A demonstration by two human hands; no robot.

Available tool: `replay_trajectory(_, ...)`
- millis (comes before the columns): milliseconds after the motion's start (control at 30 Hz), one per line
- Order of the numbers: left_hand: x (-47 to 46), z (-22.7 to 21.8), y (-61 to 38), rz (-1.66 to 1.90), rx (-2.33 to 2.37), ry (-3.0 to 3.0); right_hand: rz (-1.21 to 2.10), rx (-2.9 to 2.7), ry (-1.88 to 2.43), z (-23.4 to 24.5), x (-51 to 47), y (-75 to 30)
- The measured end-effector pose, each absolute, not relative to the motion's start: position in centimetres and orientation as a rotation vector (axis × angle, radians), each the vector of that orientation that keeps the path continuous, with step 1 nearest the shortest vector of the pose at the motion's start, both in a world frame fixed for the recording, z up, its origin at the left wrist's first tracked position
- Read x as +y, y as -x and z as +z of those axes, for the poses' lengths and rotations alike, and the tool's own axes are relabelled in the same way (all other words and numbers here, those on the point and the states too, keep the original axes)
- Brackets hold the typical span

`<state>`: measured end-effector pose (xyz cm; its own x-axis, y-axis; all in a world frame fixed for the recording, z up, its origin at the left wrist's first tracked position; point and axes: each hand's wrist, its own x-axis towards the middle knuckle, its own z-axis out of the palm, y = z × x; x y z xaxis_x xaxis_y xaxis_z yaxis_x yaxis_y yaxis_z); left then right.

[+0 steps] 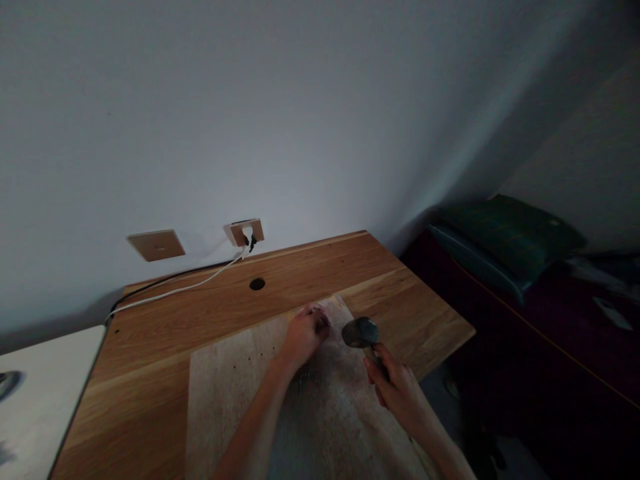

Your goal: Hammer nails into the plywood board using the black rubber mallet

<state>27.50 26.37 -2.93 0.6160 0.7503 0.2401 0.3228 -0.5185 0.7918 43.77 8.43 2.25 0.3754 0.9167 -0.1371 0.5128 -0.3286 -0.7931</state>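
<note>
My right hand (393, 380) is wrapped round the handle of a mallet (360, 332) with a thick dark head. The mallet head is raised near the right edge of a pale wooden board (215, 407). Over the far part of this board, my left hand (306, 332) has its fingers drawn together in a pinch; what they hold is too small and dark to make out. Several small dark spots, perhaps nail heads or holes, run in a row across the board left of my left hand. Thin, nail-like pieces (303, 379) show beside my left forearm.
The board lies on a wooden desk (400, 307) against a wall. A white cable (185, 288) runs from a wall socket (247, 232) along the desk's back. A white surface (50, 387) adjoins at left; a bed with a green pillow (515, 233) stands right.
</note>
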Motion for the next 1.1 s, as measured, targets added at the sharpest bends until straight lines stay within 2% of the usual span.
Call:
replay_trajectory(200, 26.2, -2.4, -27.4, 0.765, 0.819, -2.133, 0.580, -1.263, 2.019, -0.1, 7.7, -42.5)
replay_trajectory(533, 26.4, 0.3, -26.4, 0.730, 0.879, -2.200, 0.512, -1.388, 2.031, -0.8, 7.9, -42.3)
replay_trajectory(700, 25.2, 3.6, -23.0, 0.541, 0.823, -2.314, 0.440, -1.410, 2.055, -1.0, 7.9, -42.1)
replay_trajectory(867, 23.2, 4.7, -19.7, 0.105, 0.889, -2.409, 0.431, -1.398, 2.057, -1.0, 7.9, -42.0)
replay_trajectory(1100, 23.0, 3.5, -20.5, 0.126, 0.869, -2.378, 0.456, -1.409, 2.034, -0.8, 8.1, -42.2)
